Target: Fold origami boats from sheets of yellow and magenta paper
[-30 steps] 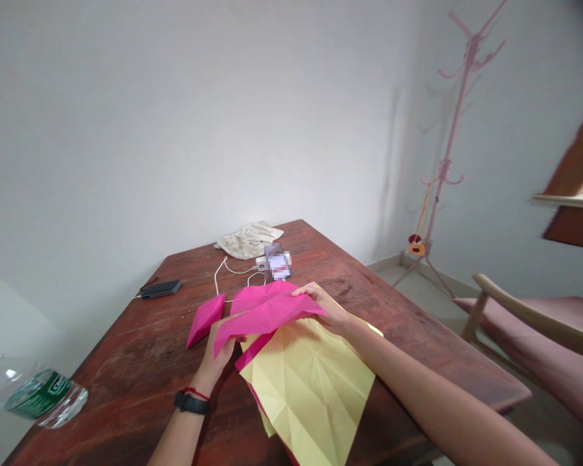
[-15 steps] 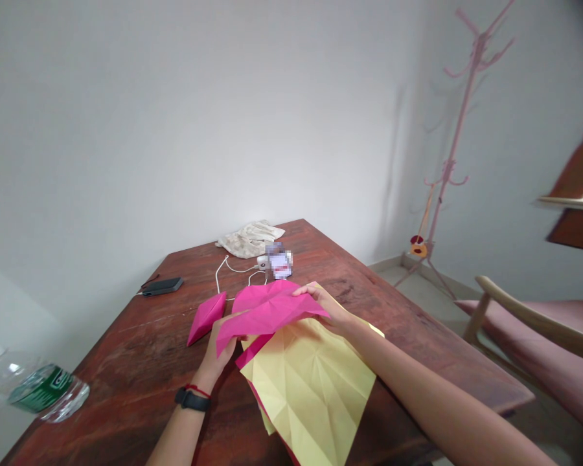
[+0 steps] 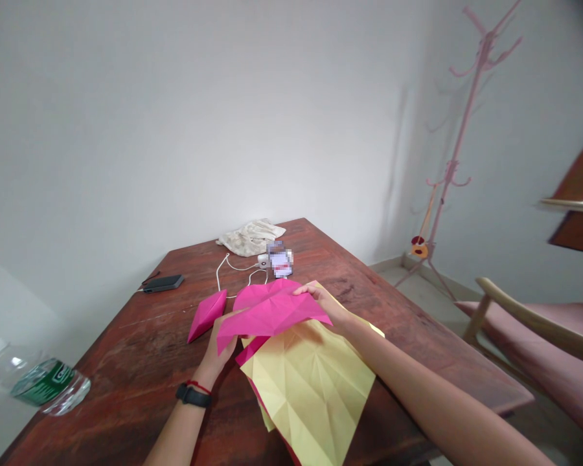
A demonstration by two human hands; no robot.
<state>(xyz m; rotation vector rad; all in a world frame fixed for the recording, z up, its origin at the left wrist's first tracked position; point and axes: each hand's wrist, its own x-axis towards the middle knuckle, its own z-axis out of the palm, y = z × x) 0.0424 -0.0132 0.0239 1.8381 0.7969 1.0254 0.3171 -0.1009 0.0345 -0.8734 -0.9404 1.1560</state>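
A creased pink paper sheet (image 3: pixel 269 309) is held above the wooden table (image 3: pixel 140 349). My left hand (image 3: pixel 219 355) grips its near left corner, fingers closed under the paper. My right hand (image 3: pixel 326 308) pinches its far right edge. Beneath it lies a creased yellow paper sheet (image 3: pixel 311 382) that hangs over the table's near edge, with more pink paper under it. A folded pink paper piece (image 3: pixel 206 313) rests on the table just left of the held sheet.
A black phone (image 3: pixel 164 283), a white cable with a charger (image 3: pixel 262 262), a small blurred object and a crumpled cloth (image 3: pixel 251 236) lie at the far end. A plastic bottle (image 3: pixel 36 383) lies at left. A chair (image 3: pixel 529 330) and coat rack (image 3: pixel 454 149) stand right.
The pink sheet has tilted a little flatter between my hands. The view has drifted slightly; both hands keep their hold.
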